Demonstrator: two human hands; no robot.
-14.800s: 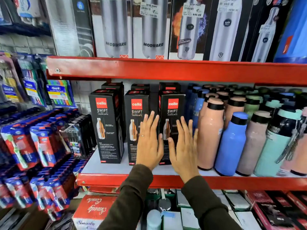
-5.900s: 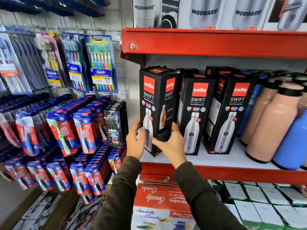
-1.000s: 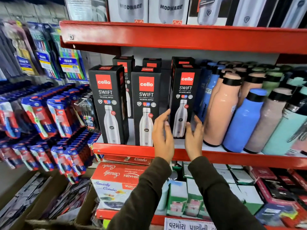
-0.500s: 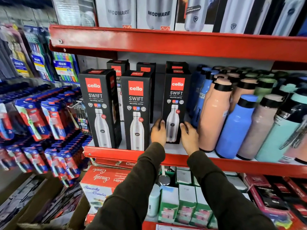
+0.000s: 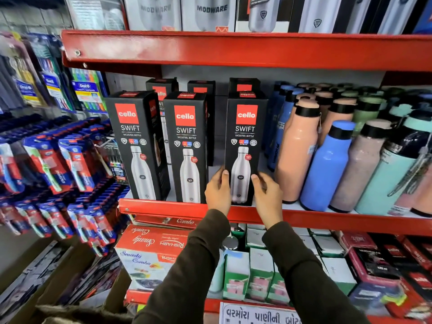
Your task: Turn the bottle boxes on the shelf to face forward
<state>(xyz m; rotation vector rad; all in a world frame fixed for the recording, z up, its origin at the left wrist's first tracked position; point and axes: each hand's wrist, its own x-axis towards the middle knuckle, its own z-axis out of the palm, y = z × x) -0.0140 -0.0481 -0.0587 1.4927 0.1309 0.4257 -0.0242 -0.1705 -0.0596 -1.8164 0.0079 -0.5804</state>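
Observation:
Three black Cello Swift bottle boxes stand along the front of the red shelf, each showing its face with the steel bottle picture. The left box and the middle box stand free. My left hand holds the lower left edge of the right box, and my right hand holds its lower right edge. More of the same boxes stand in a row behind, mostly hidden.
Loose peach, blue, pink and mint bottles crowd the shelf right of the boxes. A red shelf with Modware boxes hangs above. Toothbrush packs hang at the left. Cartons fill the shelf below.
The right box has come forward to the shelf's front edge, level with the other two. Both hands stay on its lower sides.

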